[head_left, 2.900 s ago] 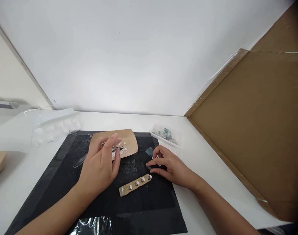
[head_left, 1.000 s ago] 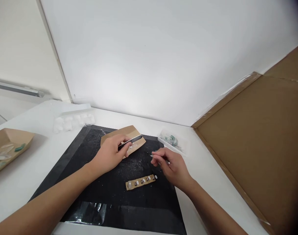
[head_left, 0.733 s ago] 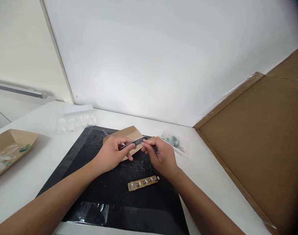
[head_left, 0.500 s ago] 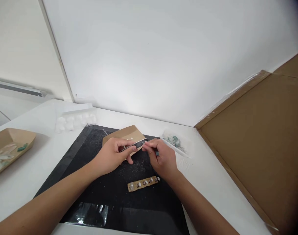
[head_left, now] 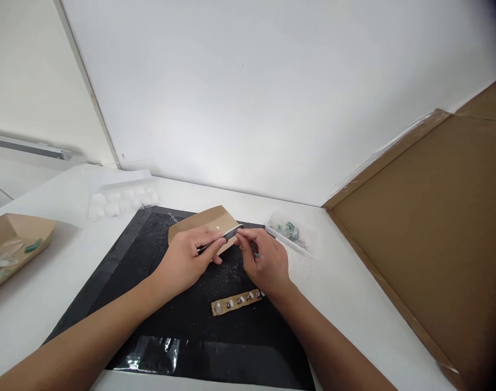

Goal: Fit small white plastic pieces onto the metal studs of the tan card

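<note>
My left hand (head_left: pixel 188 252) is closed around a dark, flat nail file (head_left: pixel 233 232) with a pale edge, its far end sticking out to the right. At that end, the fingertips of my right hand (head_left: pixel 266 258) are pinched together against the file; whatever small piece they hold is hidden. A bit of teal shows under the right-hand fingers. Both hands are above a black mat (head_left: pixel 182 315), in front of a brown paper tray (head_left: pixel 207 220) with small white bits in it. Nearer to me lies a tan strip (head_left: pixel 235 305) bearing several round metal studs and white ovals.
A clear plastic box (head_left: pixel 290 233) with green and clear pieces stands right of my right hand. Far left is another paper tray (head_left: pixel 19 224) with clear and green pieces. Clear packaging (head_left: pixel 123 198) lies at the back left. A cardboard panel (head_left: pixel 427 228) borders the right side.
My right fingertips have closed over the file's end, hiding the small greyish piece seen there before. The file has turned more edge-on. The whole view has shifted slightly.
</note>
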Motion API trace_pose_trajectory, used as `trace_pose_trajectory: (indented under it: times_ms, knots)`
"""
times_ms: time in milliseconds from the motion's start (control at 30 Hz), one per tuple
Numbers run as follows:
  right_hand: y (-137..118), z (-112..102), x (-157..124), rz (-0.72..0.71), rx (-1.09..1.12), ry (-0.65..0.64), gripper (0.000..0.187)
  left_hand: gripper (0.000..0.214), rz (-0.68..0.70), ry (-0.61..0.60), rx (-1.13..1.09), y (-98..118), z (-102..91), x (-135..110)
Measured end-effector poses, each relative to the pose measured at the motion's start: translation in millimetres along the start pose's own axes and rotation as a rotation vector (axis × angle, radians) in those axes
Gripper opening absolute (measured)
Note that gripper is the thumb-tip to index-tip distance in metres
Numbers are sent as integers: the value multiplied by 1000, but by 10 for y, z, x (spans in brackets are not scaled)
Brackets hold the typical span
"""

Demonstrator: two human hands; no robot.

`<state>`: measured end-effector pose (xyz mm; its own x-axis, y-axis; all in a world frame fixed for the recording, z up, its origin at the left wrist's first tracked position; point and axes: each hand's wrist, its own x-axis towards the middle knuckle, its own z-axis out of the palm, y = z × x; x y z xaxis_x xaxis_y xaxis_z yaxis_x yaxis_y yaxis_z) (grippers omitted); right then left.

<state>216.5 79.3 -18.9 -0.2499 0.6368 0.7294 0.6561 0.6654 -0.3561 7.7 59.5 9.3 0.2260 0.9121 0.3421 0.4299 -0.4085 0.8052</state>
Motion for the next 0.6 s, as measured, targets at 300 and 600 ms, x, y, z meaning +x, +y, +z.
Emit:
trace_pose_trajectory:
  times_ms: [300,600]
  knots:
    - [-65,85,-4,-81,-96,2,16,26,138,39,137,5,-6,-13]
    - [-129,109,96,-166,-238,-3,27,28,150,85,185,-10,25,-33]
